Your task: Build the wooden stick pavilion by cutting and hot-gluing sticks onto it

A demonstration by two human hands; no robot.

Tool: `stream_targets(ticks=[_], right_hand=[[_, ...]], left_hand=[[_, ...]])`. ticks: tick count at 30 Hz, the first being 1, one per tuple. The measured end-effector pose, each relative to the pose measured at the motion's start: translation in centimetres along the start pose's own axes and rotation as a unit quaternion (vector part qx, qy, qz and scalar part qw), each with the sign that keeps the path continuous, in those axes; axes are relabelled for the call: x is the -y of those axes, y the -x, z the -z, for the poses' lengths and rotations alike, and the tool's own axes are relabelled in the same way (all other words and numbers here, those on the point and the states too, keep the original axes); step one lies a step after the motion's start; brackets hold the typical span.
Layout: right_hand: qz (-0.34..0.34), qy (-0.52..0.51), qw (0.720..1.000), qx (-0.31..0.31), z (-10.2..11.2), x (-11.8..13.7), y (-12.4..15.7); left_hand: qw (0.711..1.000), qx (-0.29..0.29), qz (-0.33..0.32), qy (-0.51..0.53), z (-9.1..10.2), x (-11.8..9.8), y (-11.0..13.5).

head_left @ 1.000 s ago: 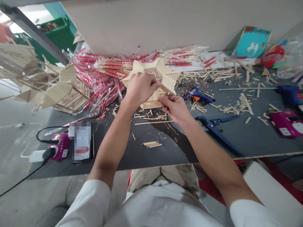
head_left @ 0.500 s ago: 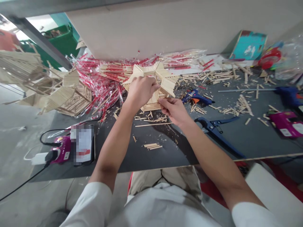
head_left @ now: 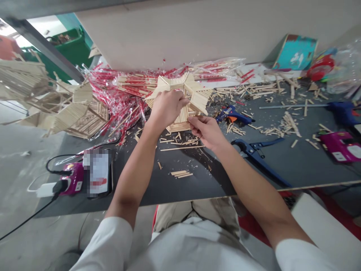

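A star-shaped model made of thin wooden sticks (head_left: 199, 98) stands toward the back of the dark table. My left hand (head_left: 168, 107) lies over its left and middle part, fingers curled onto it; they hide what is under them. At the model's front right, my right hand (head_left: 205, 128) pinches at its edge with thumb and forefinger. Whether a loose stick is between those fingertips, I cannot tell. Several short cut sticks (head_left: 181, 174) lie on the table in front, and one long stick (head_left: 183, 148) lies just before the model.
A blue glue gun (head_left: 235, 116) and a blue hand cutter (head_left: 258, 156) lie to the right. Red-ended sticks in plastic (head_left: 113, 94) are heaped behind left. A phone (head_left: 98, 173) and a purple power socket (head_left: 73, 178) are front left. More stick structures (head_left: 76, 116) stand at far left.
Hardly anything differs: both hands keep their places on the stick model, and the whole view has shifted very slightly.
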State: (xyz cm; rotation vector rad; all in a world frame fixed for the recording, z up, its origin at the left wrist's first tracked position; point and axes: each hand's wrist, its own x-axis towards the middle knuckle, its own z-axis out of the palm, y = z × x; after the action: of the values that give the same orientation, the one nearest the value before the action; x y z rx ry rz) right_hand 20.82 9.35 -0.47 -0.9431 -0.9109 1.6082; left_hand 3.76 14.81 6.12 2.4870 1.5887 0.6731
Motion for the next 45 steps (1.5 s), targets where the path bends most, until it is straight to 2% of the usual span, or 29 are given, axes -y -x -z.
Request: stream_targets(ticks=[4, 7, 9, 11, 14, 16, 19, 21, 23, 26, 32, 38, 45], right_hand=[[-0.003, 0.002, 1.000, 0.003, -0.1, 0.0, -0.1], [-0.002, 0.024, 1.000, 0.004, 0.2, -0.2, 0.0], [0.014, 0.085, 0.996, 0.011, 0.6, -0.1, 0.3], [0.042, 0.196, 0.979, 0.037, 1.1, 0.4, 1.0], [0.118, 0.381, 0.912, 0.094, 1.8, 1.6, 2.4], [0.226, 0.463, 0.852, 0.092, 2.0, 2.3, 3.2], [0.399, 0.538, 0.743, 0.000, 2.1, 2.9, 3.6], [0.440, 0.577, 0.686, -0.056, 2.3, 2.7, 3.1], [0.432, 0.609, 0.662, -0.064, 2.8, 2.2, 2.2], [0.413, 0.629, 0.657, -0.045, 3.4, 1.4, 0.9], [0.387, 0.631, 0.672, -0.032, 3.3, 0.8, -0.2], [0.375, 0.625, 0.684, -0.024, 3.0, 0.3, -0.9], [0.383, 0.621, 0.683, -0.026, 2.8, 0.3, -0.6]], left_hand=[[1.000, -0.008, 0.016, 0.004, -0.1, 0.0, 0.0], [0.997, -0.048, 0.029, 0.045, 0.1, 0.1, 0.0], [0.993, -0.080, 0.042, 0.076, 0.4, 0.2, 0.1], [0.988, -0.112, 0.050, 0.093, 0.9, 0.4, 0.1], [0.983, -0.148, 0.056, 0.096, 1.9, 0.9, 0.4], [0.982, -0.153, 0.061, 0.089, 2.6, 1.2, 0.6], [0.988, -0.115, 0.050, 0.088, 3.2, 1.6, 0.8], [0.994, -0.072, 0.028, 0.082, 3.1, 1.7, 0.7], [0.997, -0.037, 0.006, 0.063, 2.8, 1.9, 0.6], [0.999, -0.007, -0.013, 0.045, 2.3, 1.8, 0.5], [0.995, 0.053, -0.059, 0.056, 2.6, 1.4, 0.7], [0.994, 0.061, -0.065, 0.059, 2.8, 1.5, 0.8], [0.994, 0.069, -0.064, 0.059, 2.6, 1.7, 0.8]])
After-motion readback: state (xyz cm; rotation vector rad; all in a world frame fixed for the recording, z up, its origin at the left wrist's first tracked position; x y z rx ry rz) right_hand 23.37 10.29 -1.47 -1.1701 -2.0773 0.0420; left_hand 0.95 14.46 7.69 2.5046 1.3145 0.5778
